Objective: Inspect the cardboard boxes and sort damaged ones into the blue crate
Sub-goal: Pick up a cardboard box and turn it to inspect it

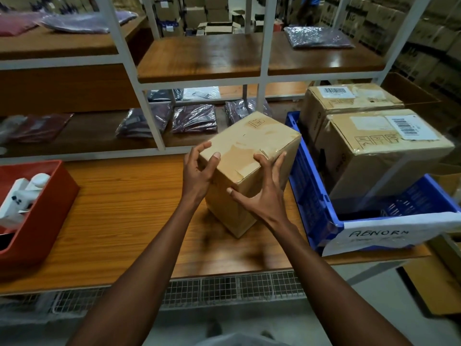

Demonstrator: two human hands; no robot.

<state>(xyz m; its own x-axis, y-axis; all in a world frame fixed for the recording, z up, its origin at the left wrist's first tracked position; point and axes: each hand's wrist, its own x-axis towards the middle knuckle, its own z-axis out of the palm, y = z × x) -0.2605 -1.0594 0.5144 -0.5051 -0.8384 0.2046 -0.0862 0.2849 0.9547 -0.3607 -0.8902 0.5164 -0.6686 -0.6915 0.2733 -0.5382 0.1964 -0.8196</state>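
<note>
Head camera: red bin (pixel 53 196) with white items sits far left on the wooden table (pixel 119 208), bagged garments (pixel 194 118) on the shelf behind. Blue crate (pixel 314 203) at right holds two taped boxes (pixel 379 146). Left hand (pixel 199 173) and right hand (pixel 264 193) clasp a cardboard box (pixel 247 156), tilted, beside the crate.
</note>
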